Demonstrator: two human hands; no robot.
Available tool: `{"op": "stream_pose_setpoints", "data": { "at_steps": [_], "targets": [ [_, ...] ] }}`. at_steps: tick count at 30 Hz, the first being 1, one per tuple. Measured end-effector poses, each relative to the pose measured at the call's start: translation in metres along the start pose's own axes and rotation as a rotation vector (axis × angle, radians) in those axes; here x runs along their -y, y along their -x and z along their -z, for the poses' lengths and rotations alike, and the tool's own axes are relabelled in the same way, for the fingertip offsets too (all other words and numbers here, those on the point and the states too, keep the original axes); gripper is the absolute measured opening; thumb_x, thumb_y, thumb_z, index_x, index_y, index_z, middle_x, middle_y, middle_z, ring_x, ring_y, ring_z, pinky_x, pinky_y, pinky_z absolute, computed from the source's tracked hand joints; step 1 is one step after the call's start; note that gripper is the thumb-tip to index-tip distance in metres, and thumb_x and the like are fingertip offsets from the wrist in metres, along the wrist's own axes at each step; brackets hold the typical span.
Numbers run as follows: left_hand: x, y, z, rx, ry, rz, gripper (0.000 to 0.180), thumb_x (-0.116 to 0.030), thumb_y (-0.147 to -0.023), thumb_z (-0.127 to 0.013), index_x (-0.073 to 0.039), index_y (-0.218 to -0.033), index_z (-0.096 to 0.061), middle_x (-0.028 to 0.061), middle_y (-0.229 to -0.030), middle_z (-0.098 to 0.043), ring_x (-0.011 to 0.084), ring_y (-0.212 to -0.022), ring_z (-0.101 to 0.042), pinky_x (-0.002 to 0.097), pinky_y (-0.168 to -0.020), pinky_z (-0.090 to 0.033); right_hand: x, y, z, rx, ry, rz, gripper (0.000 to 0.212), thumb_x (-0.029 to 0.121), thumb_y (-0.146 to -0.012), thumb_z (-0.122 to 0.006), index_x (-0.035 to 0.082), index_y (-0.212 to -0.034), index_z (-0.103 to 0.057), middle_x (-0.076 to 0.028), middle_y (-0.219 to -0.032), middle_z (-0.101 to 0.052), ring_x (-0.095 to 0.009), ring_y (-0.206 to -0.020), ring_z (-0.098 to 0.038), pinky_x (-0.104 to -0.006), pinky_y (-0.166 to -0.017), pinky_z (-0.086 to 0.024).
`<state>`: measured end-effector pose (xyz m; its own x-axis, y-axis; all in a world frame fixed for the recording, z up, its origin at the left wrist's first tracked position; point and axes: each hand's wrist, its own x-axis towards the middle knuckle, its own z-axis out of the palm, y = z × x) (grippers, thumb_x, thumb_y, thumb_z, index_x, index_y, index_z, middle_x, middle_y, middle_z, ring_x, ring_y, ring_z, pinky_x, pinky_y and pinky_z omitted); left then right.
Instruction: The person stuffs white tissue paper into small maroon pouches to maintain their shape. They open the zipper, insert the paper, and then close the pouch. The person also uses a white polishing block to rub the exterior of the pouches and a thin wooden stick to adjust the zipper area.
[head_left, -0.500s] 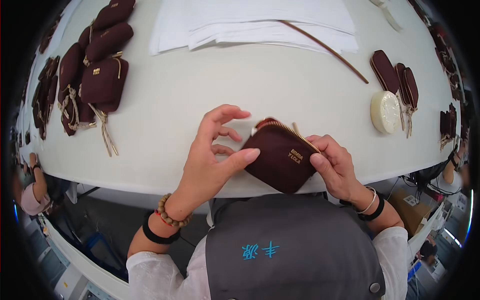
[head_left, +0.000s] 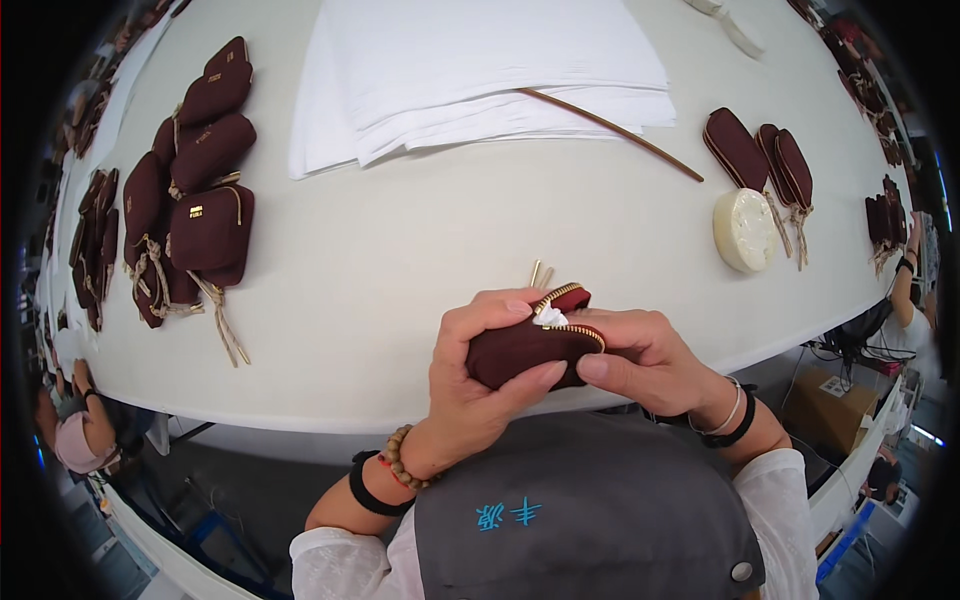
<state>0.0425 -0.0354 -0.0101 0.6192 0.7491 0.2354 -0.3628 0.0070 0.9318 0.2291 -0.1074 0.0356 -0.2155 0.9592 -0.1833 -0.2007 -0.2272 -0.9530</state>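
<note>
Close to the table's front edge I hold a small dark maroon zip pouch (head_left: 530, 356) between both hands. Its brass zip gapes at the top, and white stuffing (head_left: 549, 316) shows in the opening. My left hand (head_left: 478, 372) is wrapped round the pouch's left side, thumb across the front. My right hand (head_left: 650, 362) pinches the right end beside the zip, some of its fingers hidden behind or inside the pouch. Gold-tipped cord ends (head_left: 541, 274) stick up behind it.
More maroon pouches with beige cords lie piled at the left (head_left: 212, 230). Beyond me is a stack of white paper sheets (head_left: 480, 60) with a thin brown rod (head_left: 620, 132) on it. To the right stand a cream round block (head_left: 745, 231) and several pouches (head_left: 737, 148). Other people sit nearby.
My left hand, open beside the pouch before, has closed round it. The pouch has turned and tilted, and its zip now gapes, showing white stuffing. My right hand has shifted along its top.
</note>
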Motion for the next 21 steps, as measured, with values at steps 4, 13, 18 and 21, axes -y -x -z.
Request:
{"op": "stream_pose_setpoints", "data": {
  "at_steps": [4, 13, 18, 21],
  "targets": [
    [0.008, 0.0, -0.002, 0.014, 0.011, -0.112, 0.052, 0.004, -0.081, -0.071, -0.007, -0.123, -0.044, 0.0165, -0.122, -0.054, 0.0208, -0.106, -0.059, 0.0314, -0.086, -0.052, -0.006, -0.007, -0.003, 0.068, -0.101, -0.066, 0.037, 0.016, -0.1, -0.052, 0.001, -0.134, -0.052, 0.0, -0.099, -0.061, -0.006, -0.084, -0.05, -0.0224, -0.075, -0.044],
    [-0.011, -0.013, 0.014, 0.021, -0.014, -0.013, 0.016, -0.001, -0.087, -0.063, -0.003, -0.103, -0.067, 0.0192, -0.12, -0.06, 0.0259, -0.106, -0.063, 0.0351, -0.09, -0.051, -0.004, 0.0, -0.004, -0.049, -0.185, -0.026, 0.039, 0.022, -0.101, -0.049, -0.002, -0.132, -0.053, -0.008, -0.117, -0.064, -0.012, -0.105, -0.057, -0.0262, -0.09, -0.045],
    [-0.008, -0.019, 0.005, 0.077, -0.26, -0.138, 0.02, 0.003, -0.082, -0.063, -0.004, -0.101, -0.069, 0.0172, -0.117, -0.062, 0.0252, -0.099, -0.066, 0.032, -0.082, -0.055, -0.014, -0.006, 0.0, 0.004, -0.307, -0.088, 0.044, 0.029, -0.102, -0.045, -0.005, -0.13, -0.053, -0.012, -0.118, -0.063, -0.016, -0.111, -0.056, -0.0314, -0.098, -0.042],
    [-0.011, -0.025, 0.006, 0.093, -0.324, -0.145, 0.018, 0.004, -0.082, -0.063, -0.003, -0.098, -0.068, 0.0196, -0.119, -0.061, 0.0278, -0.1, -0.066, 0.0343, -0.084, -0.054, -0.027, -0.009, 0.003, 0.049, -0.459, -0.106, 0.049, 0.031, -0.101, -0.046, -0.004, -0.135, -0.048, -0.012, -0.128, -0.056, -0.018, -0.118, -0.052, -0.0332, -0.101, -0.04]
  ]
}}
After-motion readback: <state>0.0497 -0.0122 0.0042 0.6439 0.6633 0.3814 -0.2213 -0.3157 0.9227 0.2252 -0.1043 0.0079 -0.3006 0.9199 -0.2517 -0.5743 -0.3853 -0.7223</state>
